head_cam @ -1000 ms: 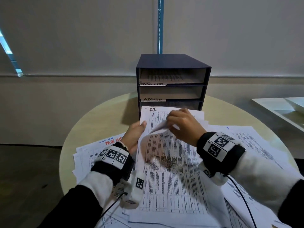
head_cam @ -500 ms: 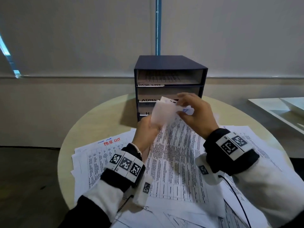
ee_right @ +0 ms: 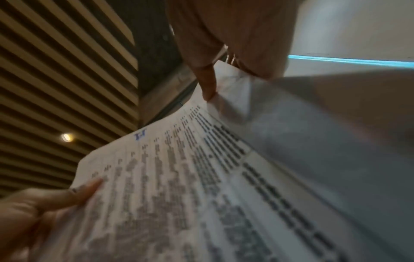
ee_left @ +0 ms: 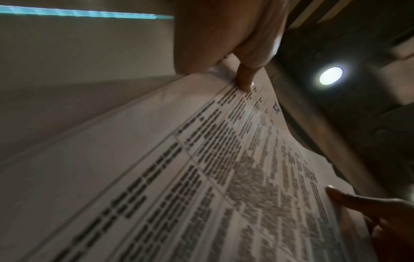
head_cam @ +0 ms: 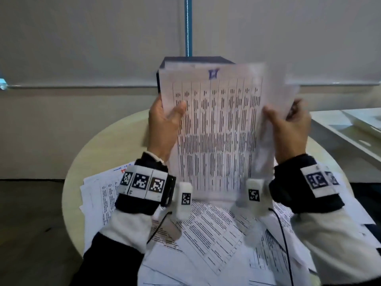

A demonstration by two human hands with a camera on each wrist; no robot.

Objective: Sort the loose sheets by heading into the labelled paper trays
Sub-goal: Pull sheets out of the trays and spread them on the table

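Our left hand [head_cam: 162,118] pinches the left edge of a printed sheet [head_cam: 216,131], thumb [head_cam: 177,109] laid across the front and the other fingers hidden behind the paper; the left wrist view shows that thumb [ee_left: 245,78] pressing near the sheet's top corner. Our right hand [head_cam: 288,129] grips the opposite edge in the same way, its thumb [ee_right: 208,83] on the printed face, where the paper buckles into a loose fold (whether a second sheet lies behind the first there, we cannot tell). Between the two hands the sheet stands upright, lifted off the tabletop [head_cam: 107,145], its face toward us, filled with ruled columns of dark blurred text and topped by a short blue handwritten heading [head_cam: 213,73] that is too smeared to read with certainty. Directly behind the sheet stands the dark paper tray unit [head_cam: 195,59], of which we see only the top and a strip of the left side, so its labels are covered. Below our wrists the round pale tabletop carries a spread of loose sheets [head_cam: 206,230], overlapping at different angles, one at the left [head_cam: 121,169] bearing red lettering. A white ledge [head_cam: 350,129] sits at the far right.
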